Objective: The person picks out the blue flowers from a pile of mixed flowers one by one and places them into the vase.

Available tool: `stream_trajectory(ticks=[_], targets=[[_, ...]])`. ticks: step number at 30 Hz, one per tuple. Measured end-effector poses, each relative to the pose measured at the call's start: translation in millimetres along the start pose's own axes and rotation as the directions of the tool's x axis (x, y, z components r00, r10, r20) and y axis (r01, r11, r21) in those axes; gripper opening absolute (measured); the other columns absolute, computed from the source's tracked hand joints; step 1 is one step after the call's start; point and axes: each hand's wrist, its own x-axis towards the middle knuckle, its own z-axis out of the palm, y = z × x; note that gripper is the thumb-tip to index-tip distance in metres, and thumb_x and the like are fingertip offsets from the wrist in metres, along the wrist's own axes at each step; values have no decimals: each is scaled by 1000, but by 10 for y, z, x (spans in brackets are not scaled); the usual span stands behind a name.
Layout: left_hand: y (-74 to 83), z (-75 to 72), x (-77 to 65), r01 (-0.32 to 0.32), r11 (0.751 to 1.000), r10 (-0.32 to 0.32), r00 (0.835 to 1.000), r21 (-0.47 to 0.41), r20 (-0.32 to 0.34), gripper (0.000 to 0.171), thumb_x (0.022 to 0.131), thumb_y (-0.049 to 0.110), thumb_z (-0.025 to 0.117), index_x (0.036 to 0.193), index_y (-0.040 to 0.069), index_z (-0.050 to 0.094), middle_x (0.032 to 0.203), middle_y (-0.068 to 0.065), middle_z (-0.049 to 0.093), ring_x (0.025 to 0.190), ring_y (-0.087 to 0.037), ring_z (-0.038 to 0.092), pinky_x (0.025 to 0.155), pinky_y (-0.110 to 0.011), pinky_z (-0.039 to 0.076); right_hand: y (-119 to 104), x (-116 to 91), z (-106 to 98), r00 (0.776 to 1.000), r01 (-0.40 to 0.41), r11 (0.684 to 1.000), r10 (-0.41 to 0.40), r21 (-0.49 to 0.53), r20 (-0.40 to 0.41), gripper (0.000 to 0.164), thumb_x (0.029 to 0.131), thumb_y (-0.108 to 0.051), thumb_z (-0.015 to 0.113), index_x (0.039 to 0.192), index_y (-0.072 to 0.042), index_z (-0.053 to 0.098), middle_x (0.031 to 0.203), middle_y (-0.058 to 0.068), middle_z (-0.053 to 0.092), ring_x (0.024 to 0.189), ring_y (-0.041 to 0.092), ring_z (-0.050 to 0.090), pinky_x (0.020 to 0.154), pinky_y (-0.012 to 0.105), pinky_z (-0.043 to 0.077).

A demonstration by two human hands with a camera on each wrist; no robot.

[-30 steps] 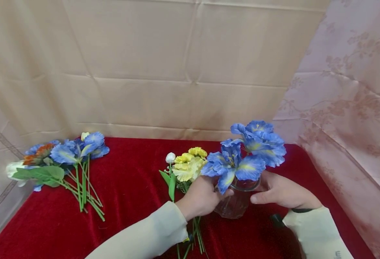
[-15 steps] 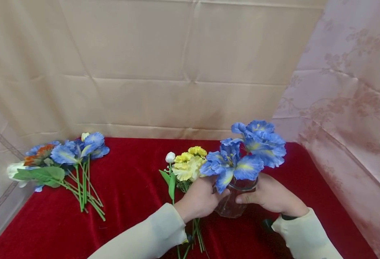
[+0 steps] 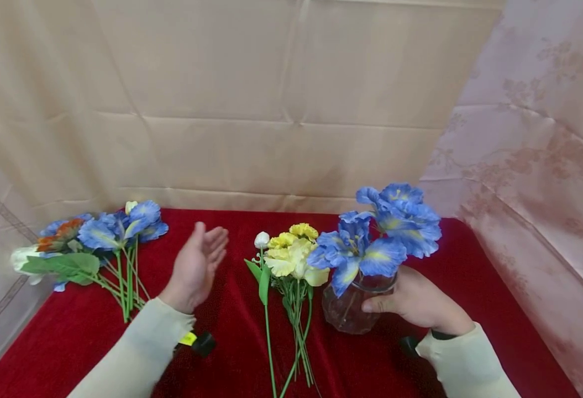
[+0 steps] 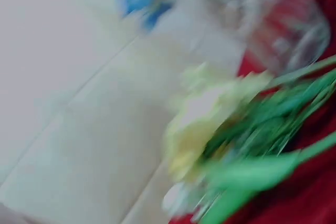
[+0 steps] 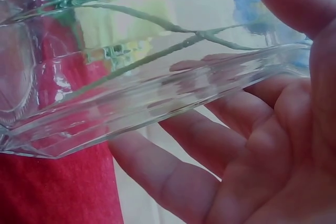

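My right hand (image 3: 420,298) grips the side of a clear glass vase (image 3: 351,312), thumb in front. In the right wrist view, its fingers (image 5: 194,135) curve behind the glass (image 5: 126,93), and crossing green stems (image 5: 152,56) show inside. Large blue irises (image 3: 405,221) rise above the vase's rim. My left hand (image 3: 197,271) hangs over the cloth with straight fingers, holding nothing, between two groups of flowers. Just right of it lie yellow flowers (image 3: 291,257) and a white tulip (image 3: 261,240). The left wrist view is blurred but shows the yellow blooms (image 4: 202,119) and the vase (image 4: 294,35).
At the left, a pile of blue irises (image 3: 144,221), an orange flower (image 3: 59,235), a white bloom (image 3: 25,260) and green leaves (image 3: 67,265) lies on the red cloth (image 3: 231,359). A beige curtain (image 3: 211,149) closes the back, a patterned pink one (image 3: 545,166) the right.
My left hand has let go of the vase and moved left, its fingers straightened. My right thumb moved in onto the front of the glass. The vase's irises have barely moved.
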Motion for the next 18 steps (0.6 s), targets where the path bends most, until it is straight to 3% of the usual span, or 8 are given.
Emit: stream_trajectory(ticks=[3, 5, 10, 13, 18], targets=[[180, -427, -37, 70, 993, -81, 990, -93, -116, 83, 98, 63, -3, 155, 5, -15, 164, -10, -14, 149, -23, -10, 118, -30, -1, 6, -4, 7, 1000, -9, 1000, 9, 9, -2, 78, 81, -35, 84, 146, -21, 43, 138, -6, 55, 126, 22, 51, 98, 51, 47], [269, -708, -74, 115, 981, -139, 979, -157, -151, 84, 92, 67, -9, 150, 10, -28, 159, -4, -29, 145, -18, -22, 116, -26, -8, 6, -6, 9, 1000, -6, 1000, 6, 11, -1, 78, 82, -36, 83, 147, -20, 42, 138, -5, 55, 126, 23, 51, 97, 52, 47], [381, -1291, -117, 199, 940, -241, 963, -278, -123, 87, 85, 74, -9, 142, 15, -38, 151, 0, -41, 139, -16, -32, 114, -26, -12, 9, -13, 7, 1000, -5, 1000, 5, 10, -11, 79, 81, -35, 84, 147, -21, 42, 139, -5, 54, 127, 24, 51, 98, 53, 46], [376, -1486, -100, 224, 934, -259, 961, -279, -94, 89, 85, 75, -6, 142, 14, -38, 151, -1, -40, 140, -18, -31, 115, -28, -11, 14, -19, 10, 1000, -10, 1000, 11, 23, -16, 80, 81, -33, 84, 147, -22, 41, 139, -6, 53, 128, 24, 50, 98, 53, 46], [311, -1616, -31, 242, 939, -275, 956, -244, -108, 90, 84, 75, -9, 143, 12, -36, 151, -4, -40, 140, -20, -30, 115, -29, -11, 20, -6, 25, 1000, -4, 998, 5, 56, -16, 80, 81, -30, 84, 148, -23, 40, 140, -6, 53, 128, 23, 49, 99, 53, 46]])
